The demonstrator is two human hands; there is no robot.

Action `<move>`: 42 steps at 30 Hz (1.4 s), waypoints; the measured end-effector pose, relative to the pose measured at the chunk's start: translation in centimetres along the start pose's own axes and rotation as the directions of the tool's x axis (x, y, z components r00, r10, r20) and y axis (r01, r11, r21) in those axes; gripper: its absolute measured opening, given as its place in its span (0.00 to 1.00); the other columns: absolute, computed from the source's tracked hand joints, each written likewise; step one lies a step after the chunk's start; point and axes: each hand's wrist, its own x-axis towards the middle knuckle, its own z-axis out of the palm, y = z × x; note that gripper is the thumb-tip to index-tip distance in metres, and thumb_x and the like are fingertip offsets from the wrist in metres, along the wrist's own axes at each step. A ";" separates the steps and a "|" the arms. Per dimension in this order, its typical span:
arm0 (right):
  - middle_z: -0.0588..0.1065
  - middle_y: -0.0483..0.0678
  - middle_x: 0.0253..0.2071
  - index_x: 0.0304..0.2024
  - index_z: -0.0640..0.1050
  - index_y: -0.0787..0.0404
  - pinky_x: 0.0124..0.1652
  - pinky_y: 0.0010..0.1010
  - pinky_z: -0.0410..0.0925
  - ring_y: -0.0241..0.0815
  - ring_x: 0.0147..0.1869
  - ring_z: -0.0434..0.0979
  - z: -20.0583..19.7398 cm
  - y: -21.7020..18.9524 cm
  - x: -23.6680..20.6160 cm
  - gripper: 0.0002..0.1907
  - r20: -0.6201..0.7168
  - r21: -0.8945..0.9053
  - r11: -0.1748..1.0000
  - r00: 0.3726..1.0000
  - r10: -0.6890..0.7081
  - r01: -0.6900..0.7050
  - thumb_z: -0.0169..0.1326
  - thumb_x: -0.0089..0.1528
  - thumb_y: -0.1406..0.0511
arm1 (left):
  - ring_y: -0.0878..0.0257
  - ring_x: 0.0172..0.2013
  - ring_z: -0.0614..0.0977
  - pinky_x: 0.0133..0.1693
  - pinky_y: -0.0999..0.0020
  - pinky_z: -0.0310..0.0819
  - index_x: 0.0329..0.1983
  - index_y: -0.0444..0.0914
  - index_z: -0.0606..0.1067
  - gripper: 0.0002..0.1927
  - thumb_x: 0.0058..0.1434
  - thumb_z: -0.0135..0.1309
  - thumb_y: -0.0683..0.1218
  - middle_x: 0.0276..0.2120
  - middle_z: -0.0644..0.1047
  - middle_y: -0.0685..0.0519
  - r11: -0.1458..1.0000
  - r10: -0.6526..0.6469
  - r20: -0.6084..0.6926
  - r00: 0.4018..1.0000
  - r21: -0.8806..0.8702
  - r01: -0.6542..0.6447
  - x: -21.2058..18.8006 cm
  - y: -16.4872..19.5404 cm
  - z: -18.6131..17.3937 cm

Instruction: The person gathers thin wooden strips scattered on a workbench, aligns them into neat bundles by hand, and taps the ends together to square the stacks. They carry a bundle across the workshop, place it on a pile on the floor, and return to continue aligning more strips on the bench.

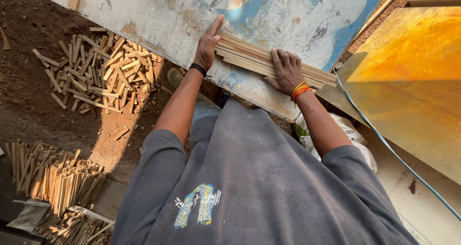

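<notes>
A flat row of thin wooden strips (249, 58) lies on a worn white and blue painted tabletop (288, 14). My left hand (207, 44) presses its palm against the left ends of the strips, fingers pointing away from me. A black band circles that wrist. My right hand (287, 70) lies flat on top of the strips near their middle, fingers spread, with orange thread bands on the wrist. Neither hand is curled around a strip.
A loose heap of short wood offcuts (98, 74) lies on the dirt floor to the left. More stick bundles (57, 178) sit at the lower left. An orange board (413, 72) and a blue cable (384, 144) are on the right.
</notes>
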 end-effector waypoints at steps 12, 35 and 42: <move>0.58 0.58 0.68 0.75 0.54 0.71 0.69 0.52 0.47 0.56 0.71 0.55 -0.1 1.5 -4.5 0.68 -0.075 -0.143 0.977 0.986 0.152 -0.161 0.51 0.55 0.26 | 0.53 0.80 0.53 0.79 0.58 0.46 0.80 0.34 0.51 0.37 0.68 0.34 0.49 0.79 0.53 0.44 0.968 0.062 0.030 0.998 -0.244 -0.052 -1.4 -1.9 4.2; 0.60 0.54 0.62 0.74 0.57 0.69 0.66 0.47 0.52 0.53 0.66 0.58 2.1 3.7 -5.9 0.59 -0.039 -0.192 0.973 0.992 0.123 -0.128 0.54 0.61 0.31 | 0.54 0.81 0.46 0.81 0.57 0.38 0.82 0.36 0.42 0.41 0.64 0.33 0.43 0.81 0.46 0.45 0.940 0.039 -0.021 0.999 -0.339 -0.044 -3.2 -2.2 5.4; 0.62 0.56 0.62 0.72 0.61 0.69 0.66 0.46 0.54 0.54 0.66 0.60 2.5 1.7 -1.9 0.55 -0.056 -0.151 0.982 0.993 0.104 -0.111 0.55 0.62 0.34 | 0.47 0.74 0.64 0.73 0.51 0.60 0.77 0.32 0.54 0.31 0.73 0.37 0.48 0.73 0.61 0.39 0.977 -0.035 -0.326 0.945 -0.211 -0.037 -4.7 -2.9 1.8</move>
